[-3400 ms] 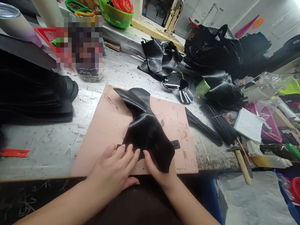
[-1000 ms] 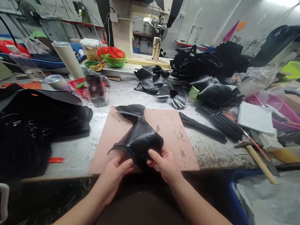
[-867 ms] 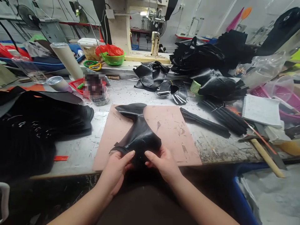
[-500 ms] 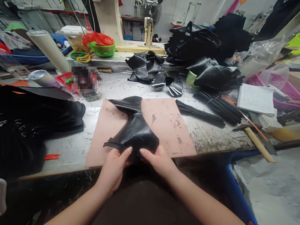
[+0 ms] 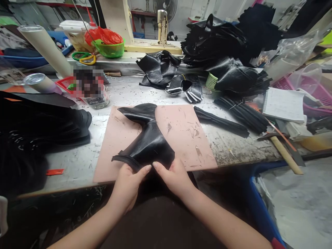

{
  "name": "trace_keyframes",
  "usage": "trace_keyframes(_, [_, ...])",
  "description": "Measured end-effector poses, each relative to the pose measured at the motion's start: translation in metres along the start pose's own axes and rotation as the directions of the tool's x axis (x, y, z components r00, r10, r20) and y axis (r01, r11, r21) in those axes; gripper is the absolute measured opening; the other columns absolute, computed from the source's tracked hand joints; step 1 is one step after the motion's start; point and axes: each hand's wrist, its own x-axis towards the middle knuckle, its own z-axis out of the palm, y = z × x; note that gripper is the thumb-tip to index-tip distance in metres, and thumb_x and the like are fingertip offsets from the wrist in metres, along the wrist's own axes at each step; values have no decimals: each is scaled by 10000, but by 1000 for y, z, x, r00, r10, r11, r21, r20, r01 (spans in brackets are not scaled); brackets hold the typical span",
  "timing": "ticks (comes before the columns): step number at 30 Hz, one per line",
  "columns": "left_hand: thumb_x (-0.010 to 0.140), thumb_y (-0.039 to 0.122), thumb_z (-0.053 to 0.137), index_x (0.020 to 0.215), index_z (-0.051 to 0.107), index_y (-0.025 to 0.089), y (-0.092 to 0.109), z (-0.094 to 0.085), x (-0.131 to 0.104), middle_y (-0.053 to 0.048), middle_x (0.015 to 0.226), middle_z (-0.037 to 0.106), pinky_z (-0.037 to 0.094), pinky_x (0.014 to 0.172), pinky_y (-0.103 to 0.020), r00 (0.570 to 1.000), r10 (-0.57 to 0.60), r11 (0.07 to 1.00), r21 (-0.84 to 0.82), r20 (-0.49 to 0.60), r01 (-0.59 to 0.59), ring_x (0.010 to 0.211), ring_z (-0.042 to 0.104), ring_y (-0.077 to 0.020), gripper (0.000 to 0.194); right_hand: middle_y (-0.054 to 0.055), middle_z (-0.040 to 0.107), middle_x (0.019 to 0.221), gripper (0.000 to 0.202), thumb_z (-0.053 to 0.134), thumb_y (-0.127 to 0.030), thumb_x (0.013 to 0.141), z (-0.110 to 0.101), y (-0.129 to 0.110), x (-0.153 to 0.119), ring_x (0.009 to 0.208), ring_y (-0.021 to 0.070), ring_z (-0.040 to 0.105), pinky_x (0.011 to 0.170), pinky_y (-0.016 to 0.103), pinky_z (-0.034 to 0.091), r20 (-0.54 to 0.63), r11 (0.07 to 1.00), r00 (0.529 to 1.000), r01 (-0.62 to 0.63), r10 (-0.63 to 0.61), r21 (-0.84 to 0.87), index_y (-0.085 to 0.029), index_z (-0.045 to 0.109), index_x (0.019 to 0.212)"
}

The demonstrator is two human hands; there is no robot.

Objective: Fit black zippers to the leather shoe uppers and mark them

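A glossy black leather piece [image 5: 151, 138], seamed across its upper part, lies over a pink board [image 5: 181, 135] and reaches down to the board's front edge. My left hand [image 5: 129, 180] pinches its near edge, thumb on top, beside a folded strip-like rim at the left. Close by, my right hand [image 5: 172, 176] grips the same edge, also thumb on top. The two thumb tips almost meet. Fingers beneath the leather are mostly hidden.
Stacked black pieces [image 5: 62, 131] lie at left, with more black leather [image 5: 212, 43] behind at right. A hammer [image 5: 286, 155] rests near the right edge. Scissors [image 5: 86, 58] lie at the back left by a green basket [image 5: 110, 49]. A blue bin [image 5: 255, 193] stands below right.
My thumbs have come closer together along the leather's near edge. The whole view has shifted slightly, so things on the bench appear a little higher.
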Motion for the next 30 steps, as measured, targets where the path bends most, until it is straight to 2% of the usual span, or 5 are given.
trace_keyframes(9, [593,302,767,959,644,156,2,-5,3,-70,931,691,508,673,-272,993,-89,994,76,73,83,874,623,-231,413,73,672,963,272,620,-233,717,-7,-3,4,918,232,610,836,353,473,26,999,999,30,-30,30,-153,629,976])
trace_keyframes(16, [590,356,760,843,669,140,-2,0,4,-57,824,702,524,617,-254,997,-76,993,94,12,74,761,638,-207,344,22,636,653,139,595,-277,716,-22,-5,6,656,177,593,582,263,467,115,987,986,-109,123,-121,-144,631,698])
trace_keyframes(22, [602,451,731,752,684,111,-4,3,5,-83,717,702,526,620,-272,995,-91,983,162,28,86,725,644,-237,375,-8,555,549,190,570,-300,721,-24,-9,5,564,138,530,495,228,402,112,973,984,-114,138,-201,-157,578,596])
trace_keyframes(27, [559,309,789,912,683,145,2,8,2,-41,769,718,514,704,-255,999,-2,989,145,-32,7,816,644,-223,403,-19,488,527,229,549,-308,734,-19,-11,5,512,121,481,475,237,366,51,959,991,-107,124,-261,-177,488,556])
trace_keyframes(30, [508,238,813,814,701,128,3,11,3,-36,704,711,519,712,-273,997,-58,994,87,-56,62,795,646,-228,344,26,543,712,171,556,-317,731,-19,-9,5,653,152,525,577,272,419,19,952,997,-62,71,-299,-176,525,640])
